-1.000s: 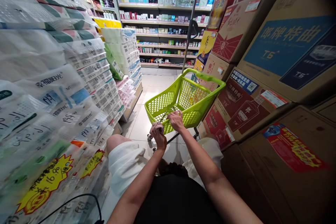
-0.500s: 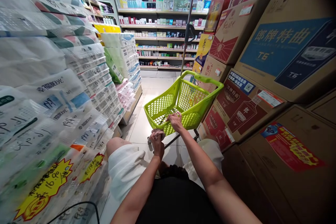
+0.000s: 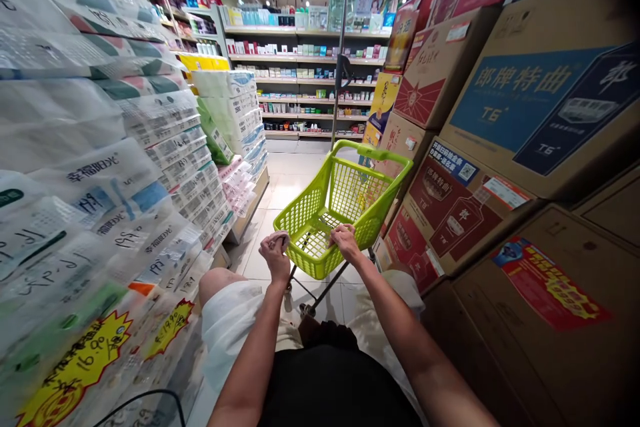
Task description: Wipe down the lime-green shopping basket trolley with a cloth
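Observation:
A lime-green plastic shopping cart stands in the aisle in front of me, its basket holding nothing I can make out. My left hand grips the near left corner of the cart's rim or handle. My right hand is closed on the near right side of the same rim. Both forearms reach forward over my white shorts and black top. The cart's thin metal frame shows below the basket.
Stacked packs of tissue paper with yellow price tags wall the left side. Large cardboard liquor boxes are piled on the right. A metal pole rises behind the cart. Shelves of small goods cross the far end of the tiled aisle.
My left hand moved from below the basket up onto the cart's near left rim. The cart shifted slightly left and its rear tipped toward me.

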`<state>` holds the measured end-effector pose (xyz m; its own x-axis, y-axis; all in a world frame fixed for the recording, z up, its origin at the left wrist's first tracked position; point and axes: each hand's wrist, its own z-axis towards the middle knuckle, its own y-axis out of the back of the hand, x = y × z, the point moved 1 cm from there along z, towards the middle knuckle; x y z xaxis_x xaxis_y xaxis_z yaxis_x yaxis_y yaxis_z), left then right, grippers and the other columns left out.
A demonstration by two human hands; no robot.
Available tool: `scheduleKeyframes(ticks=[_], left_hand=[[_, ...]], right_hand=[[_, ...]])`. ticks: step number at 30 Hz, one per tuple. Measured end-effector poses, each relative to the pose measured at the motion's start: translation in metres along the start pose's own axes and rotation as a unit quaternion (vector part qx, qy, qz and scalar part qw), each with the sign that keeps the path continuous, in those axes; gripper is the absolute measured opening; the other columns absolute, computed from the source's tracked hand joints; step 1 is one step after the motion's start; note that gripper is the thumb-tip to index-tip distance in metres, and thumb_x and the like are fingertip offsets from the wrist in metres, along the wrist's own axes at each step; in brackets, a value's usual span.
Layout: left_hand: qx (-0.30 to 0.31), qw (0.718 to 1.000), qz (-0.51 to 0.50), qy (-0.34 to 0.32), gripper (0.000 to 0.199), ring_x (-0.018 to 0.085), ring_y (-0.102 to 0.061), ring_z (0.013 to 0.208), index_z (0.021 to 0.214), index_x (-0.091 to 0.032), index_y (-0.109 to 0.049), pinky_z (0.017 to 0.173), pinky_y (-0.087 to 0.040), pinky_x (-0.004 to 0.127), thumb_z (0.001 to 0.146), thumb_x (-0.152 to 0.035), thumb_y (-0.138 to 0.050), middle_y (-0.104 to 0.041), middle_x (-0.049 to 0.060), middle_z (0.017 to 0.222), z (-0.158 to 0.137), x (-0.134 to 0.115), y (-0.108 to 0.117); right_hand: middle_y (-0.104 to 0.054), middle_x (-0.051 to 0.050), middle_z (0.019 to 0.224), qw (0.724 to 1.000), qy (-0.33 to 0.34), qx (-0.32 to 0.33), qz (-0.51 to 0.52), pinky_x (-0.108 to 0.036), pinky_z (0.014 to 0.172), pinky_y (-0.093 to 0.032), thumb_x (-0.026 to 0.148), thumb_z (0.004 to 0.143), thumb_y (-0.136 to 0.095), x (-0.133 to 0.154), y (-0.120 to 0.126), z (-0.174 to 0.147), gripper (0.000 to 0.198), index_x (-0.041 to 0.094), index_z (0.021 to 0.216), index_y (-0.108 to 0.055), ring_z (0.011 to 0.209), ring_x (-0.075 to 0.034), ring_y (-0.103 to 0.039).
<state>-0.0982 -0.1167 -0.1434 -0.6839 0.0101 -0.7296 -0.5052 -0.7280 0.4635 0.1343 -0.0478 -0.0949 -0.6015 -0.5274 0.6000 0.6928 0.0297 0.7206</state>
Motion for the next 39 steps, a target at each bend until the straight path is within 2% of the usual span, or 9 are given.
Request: scheduleKeyframes(ticks=[4, 9, 15, 19, 24, 29, 31, 34, 39], left_hand=[[0.049, 0.995, -0.02, -0.088, 0.047, 0.036, -0.045, 0.13, 0.103, -0.024, -0.081, 0.117, -0.04, 0.055, 0.076, 0.002, -0.053, -0.052, 0.015, 0.134, -0.011, -0.002, 0.0], [-0.019, 1.0, 0.003, -0.009, 0.051, 0.036, -0.048, 0.125, 0.109, -0.02, -0.08, 0.116, -0.042, 0.056, 0.074, 0.003, -0.051, -0.05, 0.016, 0.129, -0.007, 0.007, 0.002], [0.004, 0.999, -0.012, -0.036, 0.056, 0.034, -0.049, 0.123, 0.114, -0.022, -0.08, 0.115, -0.045, 0.055, 0.075, 0.002, -0.049, -0.05, 0.016, 0.131, -0.028, 0.01, -0.002], [0.028, 0.999, -0.011, -0.043, 0.059, 0.033, -0.05, 0.124, 0.115, -0.022, -0.079, 0.113, -0.047, 0.053, 0.071, 0.003, -0.049, -0.05, 0.015, 0.132, -0.032, 0.014, -0.002], [0.042, 0.998, -0.016, -0.038, 0.057, 0.032, -0.052, 0.122, 0.111, -0.022, -0.08, 0.111, -0.048, 0.051, 0.07, 0.004, -0.049, -0.052, 0.014, 0.129, 0.003, 0.018, 0.0], [0.147, 0.988, -0.004, -0.038, 0.055, 0.029, -0.056, 0.11, 0.105, -0.02, -0.081, 0.107, -0.048, 0.049, 0.068, 0.007, -0.05, -0.056, 0.014, 0.121, 0.062, 0.019, -0.01], [0.161, 0.986, -0.023, -0.042, 0.051, 0.028, -0.057, 0.105, 0.1, -0.019, -0.081, 0.103, -0.051, 0.048, 0.068, 0.007, -0.05, -0.057, 0.013, 0.115, 0.071, 0.021, -0.018], [0.089, 0.992, -0.074, -0.048, 0.054, 0.027, -0.057, 0.107, 0.11, -0.018, -0.078, 0.101, -0.053, 0.047, 0.07, 0.005, -0.049, -0.056, 0.012, 0.112, 0.051, 0.025, -0.029], [0.031, 0.985, -0.093, -0.142, 0.058, 0.03, -0.05, 0.133, 0.12, -0.021, -0.074, 0.115, -0.047, 0.049, 0.075, 0.004, -0.048, -0.052, 0.014, 0.133, -0.03, 0.026, -0.031]], right_hand=[[-0.077, -0.006, 0.087, 1.0, 0.006, 0.01, -0.009, -0.043, 0.117, -0.032, 0.045, 0.115, -0.011, -0.014, 0.019, -0.003, 0.086, 0.024, 0.06, -0.075, 0.102, -0.018, -0.066], [-0.073, -0.006, 0.073, 0.998, 0.011, 0.021, -0.052, -0.044, 0.118, -0.029, 0.052, 0.114, -0.021, -0.009, 0.032, 0.001, 0.081, 0.025, 0.052, -0.066, 0.09, -0.019, -0.067], [-0.08, -0.006, 0.092, 0.982, 0.026, 0.012, -0.185, -0.043, 0.105, -0.031, 0.045, 0.114, -0.025, 0.048, -0.017, -0.013, 0.059, 0.026, 0.087, -0.075, 0.086, -0.021, -0.067], [-0.078, -0.01, 0.094, 0.978, 0.022, -0.006, -0.209, -0.04, 0.096, -0.032, 0.043, 0.113, -0.029, 0.059, -0.056, -0.036, 0.048, 0.023, 0.094, -0.069, 0.089, -0.024, -0.066], [-0.072, -0.009, 0.097, 0.978, 0.069, -0.024, -0.193, -0.041, 0.103, -0.028, 0.046, 0.111, -0.031, 0.039, -0.06, -0.048, 0.041, 0.022, 0.098, -0.062, 0.096, -0.026, -0.062], [-0.069, -0.006, 0.093, 0.98, 0.08, -0.02, -0.181, -0.041, 0.108, -0.023, 0.047, 0.111, -0.034, 0.026, -0.04, -0.056, 0.038, 0.022, 0.095, -0.058, 0.094, -0.023, -0.061], [-0.069, -0.004, 0.09, 0.981, 0.077, -0.031, -0.177, -0.04, 0.109, -0.023, 0.044, 0.111, -0.034, 0.02, -0.034, -0.06, 0.037, 0.023, 0.092, -0.058, 0.091, -0.021, -0.061], [-0.068, -0.002, 0.086, 0.982, 0.065, -0.052, -0.171, -0.039, 0.108, -0.022, 0.038, 0.112, -0.031, 0.01, -0.027, -0.063, 0.038, 0.023, 0.089, -0.057, 0.088, -0.019, -0.059], [-0.069, -0.002, 0.086, 0.984, 0.059, -0.066, -0.153, -0.039, 0.104, -0.023, 0.036, 0.112, -0.033, -0.002, -0.015, -0.062, 0.038, 0.022, 0.085, -0.056, 0.088, -0.019, -0.057]])
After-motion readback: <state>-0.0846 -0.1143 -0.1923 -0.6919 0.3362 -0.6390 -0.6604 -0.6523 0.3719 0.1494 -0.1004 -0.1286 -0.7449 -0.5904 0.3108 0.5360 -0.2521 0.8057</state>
